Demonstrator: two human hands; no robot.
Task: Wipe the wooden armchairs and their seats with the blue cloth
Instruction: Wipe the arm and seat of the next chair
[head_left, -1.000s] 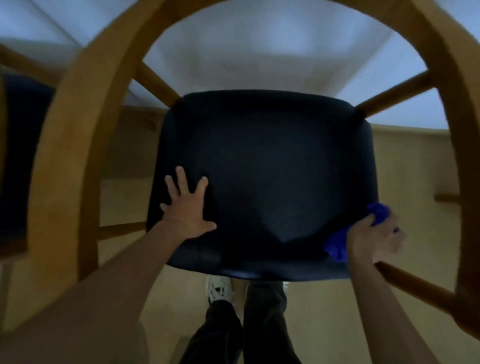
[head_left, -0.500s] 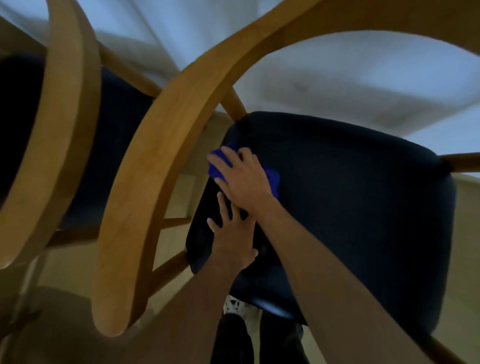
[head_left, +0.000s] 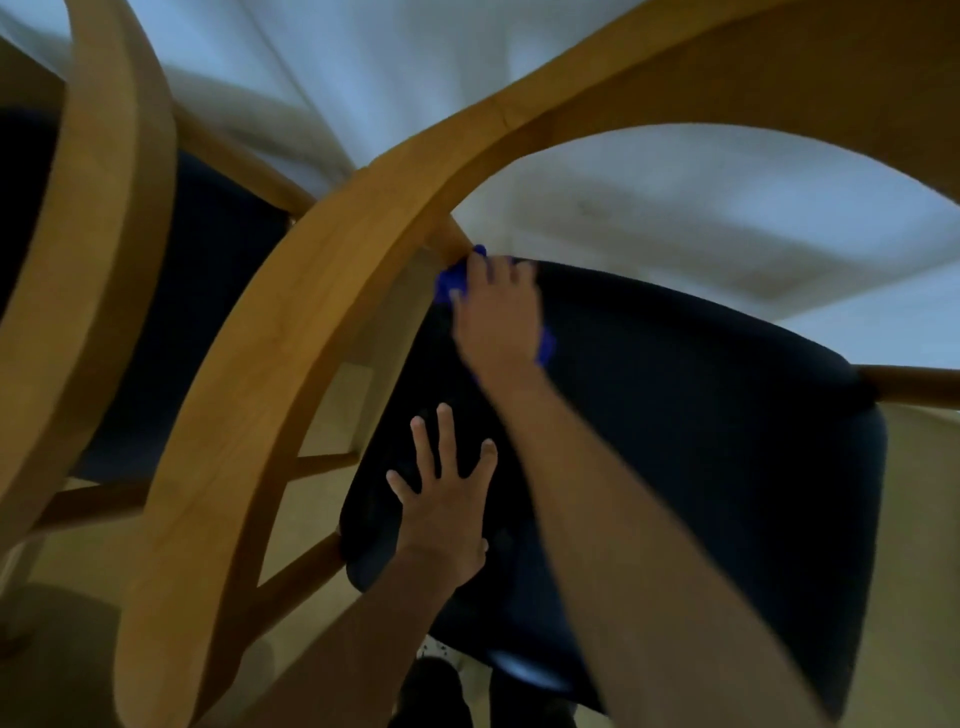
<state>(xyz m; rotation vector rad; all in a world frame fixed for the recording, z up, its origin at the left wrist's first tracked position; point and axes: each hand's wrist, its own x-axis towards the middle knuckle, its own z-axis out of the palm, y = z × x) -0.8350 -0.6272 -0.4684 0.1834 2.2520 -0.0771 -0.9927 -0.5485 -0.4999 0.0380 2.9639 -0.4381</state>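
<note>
I look down on a wooden armchair whose curved arm rail (head_left: 291, 332) sweeps across the view above its dark navy seat (head_left: 701, 441). My right hand (head_left: 498, 312) presses the blue cloth (head_left: 449, 280) onto the seat's far left corner, next to a wooden strut. Only the cloth's edges show around the hand. My left hand (head_left: 441, 504) lies flat with spread fingers on the seat's near left part, holding nothing.
A second armchair stands to the left, with its rail (head_left: 93, 218) and dark seat (head_left: 208, 291). A white tablecloth (head_left: 649, 197) hangs beyond both chairs. My legs and a shoe (head_left: 441, 654) are below the seat on the beige floor.
My right hand carried the cloth from the seat's near right edge across to its far left corner. My left hand stayed flat on the seat. The view swung left.
</note>
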